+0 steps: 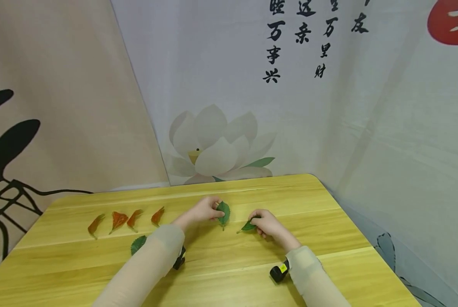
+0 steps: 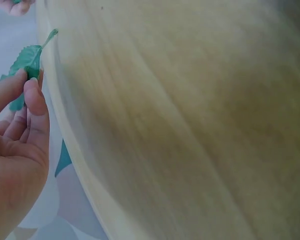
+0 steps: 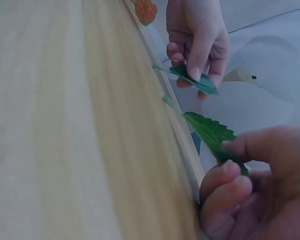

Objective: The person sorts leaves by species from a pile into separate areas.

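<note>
Between thumb and fingers, my left hand (image 1: 207, 209) pinches a green leaf (image 1: 223, 212) with a toothed edge, its short stem pointing down toward me in the head view. My right hand (image 1: 266, 223) pinches a second green leaf (image 3: 212, 134), whose stem points left toward the other leaf. The two leaves are a short way apart, close over the wooden table (image 1: 229, 273). In the left wrist view the left hand's leaf (image 2: 29, 64) looks folded at the fingertips. A third green leaf (image 1: 138, 244) lies on the table, partly hidden behind the left forearm.
Several orange-red leaves, among them a wide one (image 1: 119, 220) and a narrow one (image 1: 157, 216), lie in a row at the left of the table. Black wrist cameras (image 1: 278, 273) sit below the sleeves. A printed cloth (image 1: 305, 128) hangs behind the table.
</note>
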Tool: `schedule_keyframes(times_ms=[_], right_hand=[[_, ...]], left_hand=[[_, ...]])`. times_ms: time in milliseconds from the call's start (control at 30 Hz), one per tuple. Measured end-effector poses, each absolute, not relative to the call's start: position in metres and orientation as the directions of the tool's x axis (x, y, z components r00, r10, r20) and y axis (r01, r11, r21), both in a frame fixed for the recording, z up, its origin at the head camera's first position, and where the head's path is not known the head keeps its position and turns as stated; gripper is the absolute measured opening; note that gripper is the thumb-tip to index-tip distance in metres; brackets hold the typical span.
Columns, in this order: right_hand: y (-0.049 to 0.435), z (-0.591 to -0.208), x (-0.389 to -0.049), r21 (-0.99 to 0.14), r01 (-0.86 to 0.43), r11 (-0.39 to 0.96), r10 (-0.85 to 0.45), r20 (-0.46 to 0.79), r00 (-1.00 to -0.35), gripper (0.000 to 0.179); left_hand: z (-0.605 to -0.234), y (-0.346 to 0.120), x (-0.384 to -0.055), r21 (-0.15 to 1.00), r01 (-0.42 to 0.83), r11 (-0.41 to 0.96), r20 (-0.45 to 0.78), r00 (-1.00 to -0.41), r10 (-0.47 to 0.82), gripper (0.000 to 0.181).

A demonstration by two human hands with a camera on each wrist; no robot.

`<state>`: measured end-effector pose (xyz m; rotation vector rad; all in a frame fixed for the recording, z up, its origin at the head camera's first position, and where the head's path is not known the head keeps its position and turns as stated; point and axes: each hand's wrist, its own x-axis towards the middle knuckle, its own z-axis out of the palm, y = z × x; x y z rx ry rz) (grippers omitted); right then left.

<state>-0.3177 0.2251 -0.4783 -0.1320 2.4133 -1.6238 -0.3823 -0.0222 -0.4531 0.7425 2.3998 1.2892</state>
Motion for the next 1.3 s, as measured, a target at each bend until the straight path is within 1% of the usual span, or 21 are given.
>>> schedule_keyframes(times_ms=[100,233,367,467,567,633,700,767,900,967,1100,1300], right_hand=[[0.229,-0.478,-0.319,-0.908,0.03,0.417,-0.215,-0.131,-0.968,0.016],[0.234,-0.475,-0.318,-0.87,-0.009,0.494,-0.224,-0.118,-0.968,0.016],[0.235,-0.474,-0.318,-0.84,-0.015,0.542,-0.212,-0.12,-0.97,0.012],[0.234,-0.473,-0.318,-0.84,-0.008,0.542,-0.182,-0.108,-0.977,0.022],[0.234,-0.474,-0.319,-0.858,0.007,0.513,-0.122,-0.081,-0.989,0.035],[0.235,-0.476,-0.321,-0.87,0.009,0.492,-0.079,-0.056,-0.995,0.038],[0.236,-0.477,-0.322,-0.876,0.015,0.481,-0.04,-0.039,-0.998,0.033],[0.238,-0.477,-0.322,-0.878,0.017,0.479,-0.018,-0.03,-0.999,0.025],[0.239,-0.478,-0.323,-0.872,0.017,0.489,-0.006,-0.023,-1.0,0.009],[0.239,-0.477,-0.322,-0.866,0.014,0.5,-0.006,-0.019,-1.0,0.004],[0.239,-0.475,-0.321,-0.835,-0.022,0.55,-0.024,0.01,-1.0,0.008],[0.239,-0.475,-0.321,-0.816,-0.035,0.577,-0.07,-0.006,-0.998,0.008]], left_hand=[[-0.456,-0.023,-0.382,0.842,0.275,0.464,-0.053,-0.814,0.578,0.021],[-0.458,-0.024,-0.381,0.832,0.29,0.473,-0.053,-0.807,0.588,0.022],[-0.459,-0.024,-0.38,0.825,0.301,0.478,-0.051,-0.803,0.594,0.022],[-0.459,-0.024,-0.38,0.826,0.297,0.48,-0.054,-0.805,0.59,0.023],[-0.46,-0.023,-0.38,0.828,0.29,0.48,-0.059,-0.806,0.589,0.026],[-0.46,-0.023,-0.38,0.826,0.29,0.484,-0.061,-0.807,0.588,0.027],[-0.461,-0.022,-0.38,0.823,0.289,0.488,-0.064,-0.808,0.586,0.027],[-0.46,-0.022,-0.38,0.818,0.288,0.498,-0.069,-0.81,0.583,0.027],[-0.459,-0.021,-0.378,0.803,0.295,0.518,-0.075,-0.813,0.578,0.031],[-0.458,-0.021,-0.378,0.795,0.303,0.525,-0.073,-0.812,0.579,0.033],[-0.458,-0.02,-0.378,0.784,0.31,0.538,-0.074,-0.813,0.577,0.037],[-0.458,-0.019,-0.378,0.775,0.292,0.561,-0.094,-0.824,0.559,0.047]])
